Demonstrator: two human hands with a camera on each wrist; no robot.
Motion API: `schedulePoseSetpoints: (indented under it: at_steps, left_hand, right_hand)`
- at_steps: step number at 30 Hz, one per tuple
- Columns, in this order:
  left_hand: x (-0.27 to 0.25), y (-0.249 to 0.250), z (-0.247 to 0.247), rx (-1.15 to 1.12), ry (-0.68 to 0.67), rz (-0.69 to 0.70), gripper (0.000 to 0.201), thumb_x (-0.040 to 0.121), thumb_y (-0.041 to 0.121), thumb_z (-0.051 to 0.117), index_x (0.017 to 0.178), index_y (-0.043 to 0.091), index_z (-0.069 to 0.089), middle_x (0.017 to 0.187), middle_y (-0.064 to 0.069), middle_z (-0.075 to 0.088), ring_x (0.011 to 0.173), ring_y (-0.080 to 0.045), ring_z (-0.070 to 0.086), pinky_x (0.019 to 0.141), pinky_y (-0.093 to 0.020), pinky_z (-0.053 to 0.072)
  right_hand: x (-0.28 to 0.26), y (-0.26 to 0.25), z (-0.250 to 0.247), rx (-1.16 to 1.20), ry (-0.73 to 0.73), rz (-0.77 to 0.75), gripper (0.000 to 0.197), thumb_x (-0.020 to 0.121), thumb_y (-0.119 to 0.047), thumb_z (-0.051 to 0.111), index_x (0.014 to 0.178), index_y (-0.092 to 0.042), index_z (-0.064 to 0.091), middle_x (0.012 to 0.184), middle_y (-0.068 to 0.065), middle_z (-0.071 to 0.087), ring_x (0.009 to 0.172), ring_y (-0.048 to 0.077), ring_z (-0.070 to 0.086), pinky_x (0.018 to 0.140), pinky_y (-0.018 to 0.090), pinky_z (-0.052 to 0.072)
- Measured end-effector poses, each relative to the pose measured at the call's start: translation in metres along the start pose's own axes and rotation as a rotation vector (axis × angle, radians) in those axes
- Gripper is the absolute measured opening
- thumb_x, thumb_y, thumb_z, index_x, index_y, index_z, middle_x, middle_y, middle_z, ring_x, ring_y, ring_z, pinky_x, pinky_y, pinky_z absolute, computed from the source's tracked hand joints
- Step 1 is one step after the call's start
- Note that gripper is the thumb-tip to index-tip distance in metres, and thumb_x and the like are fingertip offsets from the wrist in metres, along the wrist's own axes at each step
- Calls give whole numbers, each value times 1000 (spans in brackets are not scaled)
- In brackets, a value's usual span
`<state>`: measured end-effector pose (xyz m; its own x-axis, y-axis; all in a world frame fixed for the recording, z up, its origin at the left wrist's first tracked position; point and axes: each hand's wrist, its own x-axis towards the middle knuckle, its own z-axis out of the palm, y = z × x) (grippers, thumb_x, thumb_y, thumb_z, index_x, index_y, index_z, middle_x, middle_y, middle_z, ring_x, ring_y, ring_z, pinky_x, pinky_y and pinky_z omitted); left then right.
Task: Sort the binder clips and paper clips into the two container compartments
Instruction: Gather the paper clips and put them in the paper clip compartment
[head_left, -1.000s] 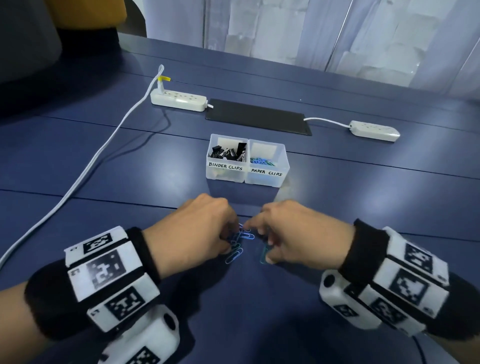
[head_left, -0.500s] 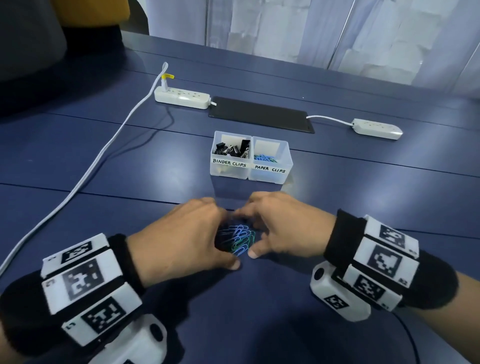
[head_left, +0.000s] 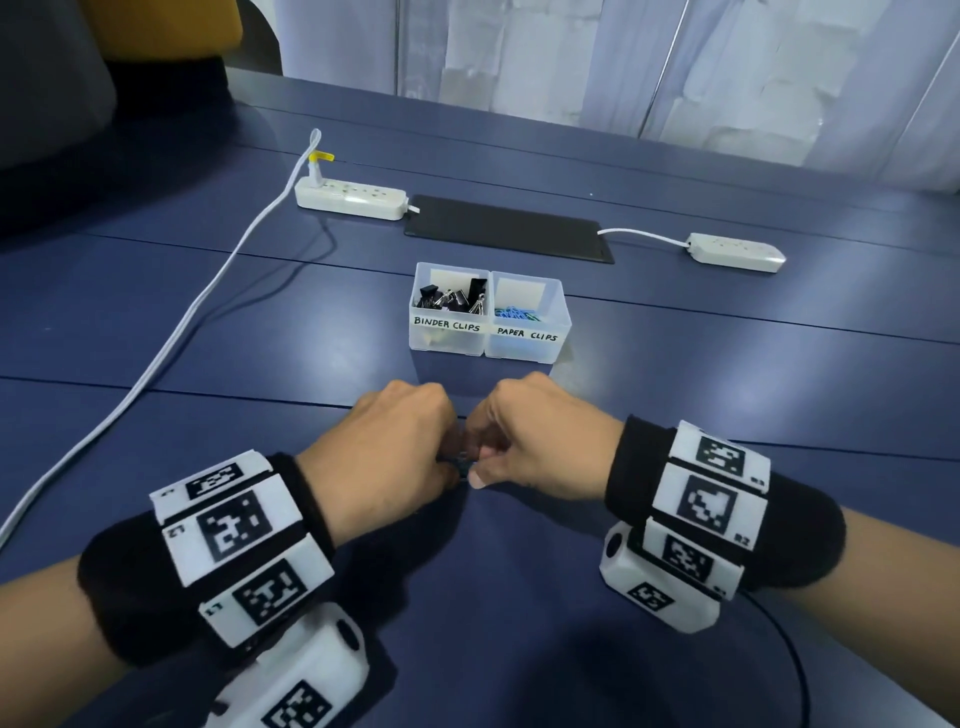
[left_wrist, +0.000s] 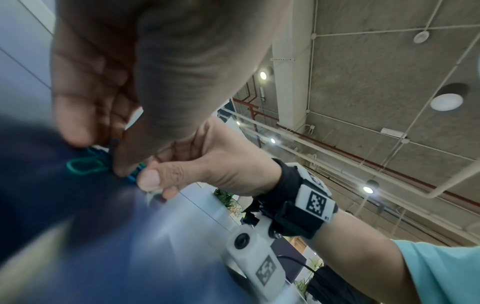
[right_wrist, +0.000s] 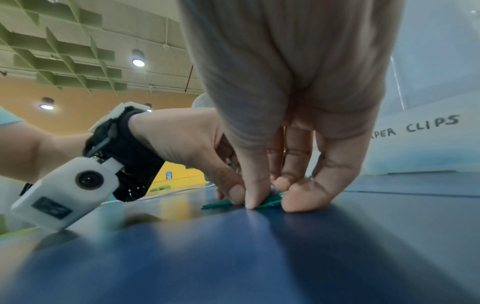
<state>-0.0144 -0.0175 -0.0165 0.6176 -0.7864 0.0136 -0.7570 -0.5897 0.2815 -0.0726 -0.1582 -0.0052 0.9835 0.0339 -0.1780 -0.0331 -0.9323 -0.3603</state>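
My left hand (head_left: 447, 457) and right hand (head_left: 480, 462) meet on the blue table, fingers curled in toward each other. Between them they pinch a small heap of green and blue paper clips (left_wrist: 83, 166), which lies on the tabletop. In the right wrist view, my right thumb and fingers press the paper clips (right_wrist: 270, 201) from both sides. From the head view the heap is almost hidden. Beyond the hands stands the clear two-part container (head_left: 488, 348). Its left part, labelled BINDER CLIPS, holds black binder clips (head_left: 452, 299). Its right part, labelled PAPER CLIPS, holds blue paper clips (head_left: 514, 313).
A black mat (head_left: 509, 228) lies behind the container, with a white power strip (head_left: 350, 197) at its left and another (head_left: 735, 252) at its right. A white cable (head_left: 171, 338) runs down the left side of the table.
The clips lay spread between my hands and could be seen. Both hands have drawn together and closed over them, bunching the heap, which is now nearly covered.
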Motion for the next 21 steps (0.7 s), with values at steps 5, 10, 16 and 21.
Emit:
schedulePoseSetpoints:
  at_steps: [5,10,16,21]
  left_hand:
    - [4,-2,3,48,12,95,14,87,32,55,85,18,58,87,1,58,92,-24,55,64,-28,27]
    - [6,-6,-1,-77,11,58,19,78,36,68,87,20,70,83,5,69,85,-19,60,67,-30,43]
    - [3,-6,1,-55,-51,67,37,70,50,69,86,17,70,70,3,67,75,-18,61,70,-30,50]
    - [8,8,0,114,-26,68,45,79,43,64,59,19,30,62,2,38,70,-30,45,62,-32,39]
  right_hand:
    - [-3,2,0,-45,8,-42,8,80,-18,68,85,-14,72,74,3,67,69,19,54,67,31,49]
    - [-7,15,-10,-37,63,-33,13,80,-20,70,92,-15,75,76,-4,67,66,8,50,69,23,44]
    - [-18,32,-35,158,173,117,7,75,-18,77,78,-13,77,57,-3,69,46,-3,54,55,5,40]
    - [6,47,-82,270,427,160,10,72,-12,80,80,-9,78,69,6,75,64,13,72,68,10,54]
